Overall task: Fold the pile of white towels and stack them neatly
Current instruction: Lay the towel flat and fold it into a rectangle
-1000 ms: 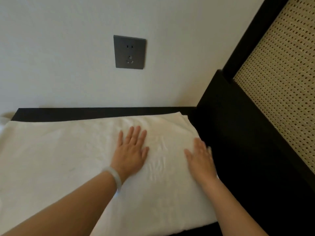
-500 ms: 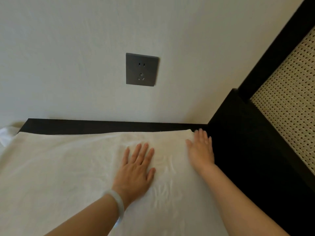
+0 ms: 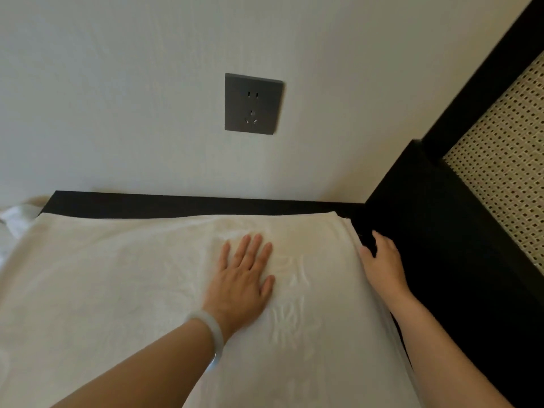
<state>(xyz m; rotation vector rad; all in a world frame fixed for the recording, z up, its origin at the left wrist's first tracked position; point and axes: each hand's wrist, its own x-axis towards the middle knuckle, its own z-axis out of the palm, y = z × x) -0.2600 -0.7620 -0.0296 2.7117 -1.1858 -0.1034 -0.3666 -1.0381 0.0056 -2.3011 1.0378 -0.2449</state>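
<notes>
Head view: towel (image 3: 117, 290) spread on counter (image 3: 176, 206), centre to 9 o'clock. Left hand (image 3: 238, 284) presses it, fingers (image 3: 250, 248) spread. Right hand (image 3: 382, 260) at 3 o'clock edge, grip unclear. Probably soft, limp: take corners.

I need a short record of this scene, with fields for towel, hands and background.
towel: white, spread flat on dark surface
left hand: flat on towel, fingers straight; bangle on wrist
right hand: at towel's right edge; grip unclear
background: grey socket; cane panel in black frame
</notes>
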